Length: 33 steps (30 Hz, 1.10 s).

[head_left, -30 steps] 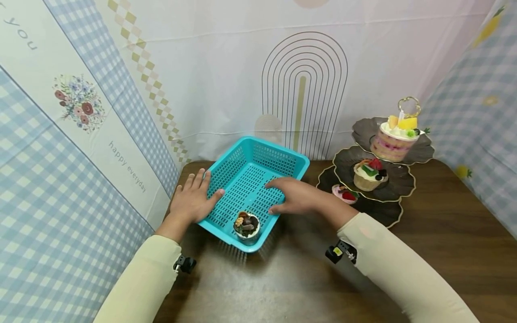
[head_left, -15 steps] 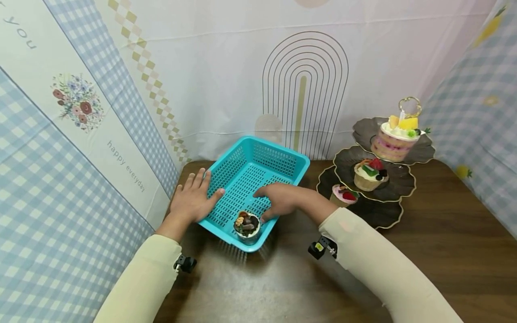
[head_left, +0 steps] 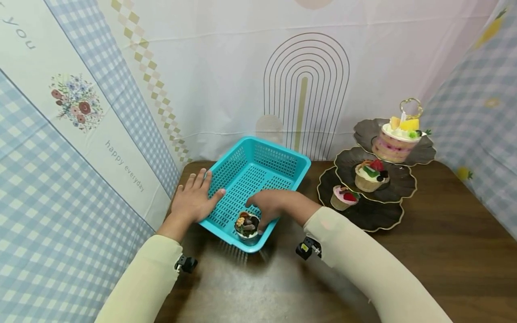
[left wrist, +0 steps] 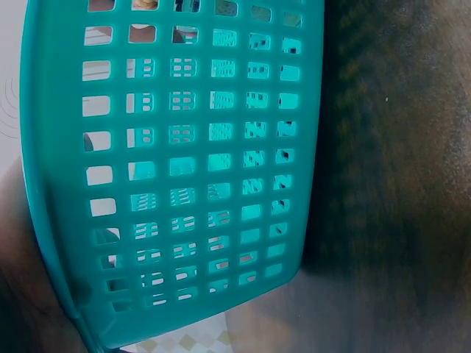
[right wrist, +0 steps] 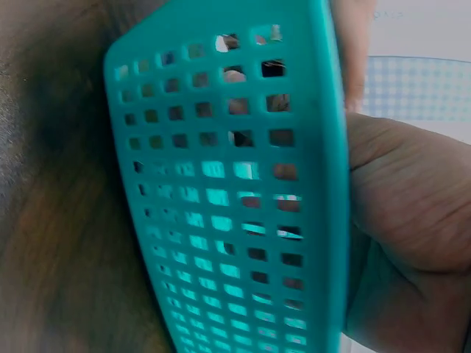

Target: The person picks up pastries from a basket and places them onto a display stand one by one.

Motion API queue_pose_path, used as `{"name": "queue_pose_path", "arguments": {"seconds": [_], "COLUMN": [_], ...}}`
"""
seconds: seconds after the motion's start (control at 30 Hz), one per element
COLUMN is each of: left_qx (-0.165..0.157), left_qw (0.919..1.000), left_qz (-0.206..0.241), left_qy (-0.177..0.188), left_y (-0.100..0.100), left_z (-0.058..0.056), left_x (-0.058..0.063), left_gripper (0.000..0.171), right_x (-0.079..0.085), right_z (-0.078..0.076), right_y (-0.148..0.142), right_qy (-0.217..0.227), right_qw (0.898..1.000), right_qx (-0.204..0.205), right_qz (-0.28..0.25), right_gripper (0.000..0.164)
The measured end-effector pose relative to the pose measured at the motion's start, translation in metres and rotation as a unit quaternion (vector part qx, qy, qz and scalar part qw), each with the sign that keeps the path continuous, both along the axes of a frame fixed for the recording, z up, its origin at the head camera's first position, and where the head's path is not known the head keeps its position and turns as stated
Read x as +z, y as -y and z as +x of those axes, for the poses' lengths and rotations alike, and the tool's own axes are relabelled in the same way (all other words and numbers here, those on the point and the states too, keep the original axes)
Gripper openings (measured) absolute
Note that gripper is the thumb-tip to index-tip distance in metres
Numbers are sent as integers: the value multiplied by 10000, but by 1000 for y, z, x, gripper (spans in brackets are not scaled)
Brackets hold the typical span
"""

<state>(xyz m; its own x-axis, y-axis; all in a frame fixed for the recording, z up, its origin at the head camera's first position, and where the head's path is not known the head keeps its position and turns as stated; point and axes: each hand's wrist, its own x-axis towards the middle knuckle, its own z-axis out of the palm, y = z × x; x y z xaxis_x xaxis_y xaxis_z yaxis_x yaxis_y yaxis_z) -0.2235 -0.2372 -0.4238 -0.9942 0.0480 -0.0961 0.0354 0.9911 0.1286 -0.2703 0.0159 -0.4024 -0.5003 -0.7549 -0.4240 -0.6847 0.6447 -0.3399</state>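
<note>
A small cup dessert (head_left: 247, 225) topped with dark chocolate pieces and nuts stands in the near corner of a turquoise plastic basket (head_left: 226, 237). My right hand (head_left: 271, 205) reaches over the basket's right rim, its thumb beside the cup and its bent fingers just behind it. My left hand (head_left: 193, 201) lies with fingers spread on the left rim. In the left wrist view the perforated basket wall (left wrist: 202, 151) fills most of the frame. The right wrist view has the right hand (right wrist: 412, 213) beyond the rim; the wall hides the fingertips.
Right of the basket stands a three-tier dark stand (head_left: 387, 217) with a gold handle. It bears a layered fruit cup (head_left: 393, 146), a cream tart (head_left: 367, 179) and a pink-topped tart (head_left: 342, 199). Patterned cloths hang behind and at both sides of the wooden table (head_left: 452, 251).
My right hand has moved left and toward me inside the basket, up to the chocolate cup dessert. The left hand, the basket and the cup have stayed in place.
</note>
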Motion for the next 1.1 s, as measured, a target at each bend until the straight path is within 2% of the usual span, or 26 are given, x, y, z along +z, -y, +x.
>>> {"name": "queue_pose_path", "arguments": {"seconds": [0.3, 0.5, 0.67, 0.87, 0.97, 1.1], "left_qx": [3, 0, -7, -24, -22, -19], "left_qw": [10000, 10000, 10000, 10000, 10000, 10000], "left_qz": [19, 8, 42, 16, 19, 29], "left_qy": [-25, 14, -22, -8, -3, 0], "left_y": [-1, 0, 0, 0, 1, 1], "left_z": [-1, -1, -1, -1, -1, -1], "left_x": [-1, -1, -2, -1, -1, 0], "left_gripper": [93, 95, 95, 95, 95, 94], "right_x": [-7, -9, -11, -13, -16, -20], "right_z": [1, 1, 0, 1, 1, 3], "right_y": [4, 8, 10, 13, 16, 19], "right_qy": [-117, -227, -217, -150, -160, -221], "right_qw": [9999, 9993, 9992, 9997, 9997, 9992], "right_qx": [-108, -292, -248, -127, -191, -329], "right_qz": [59, -111, -230, -136, -24, -47], "right_gripper": [88, 82, 77, 80, 84, 82]}}
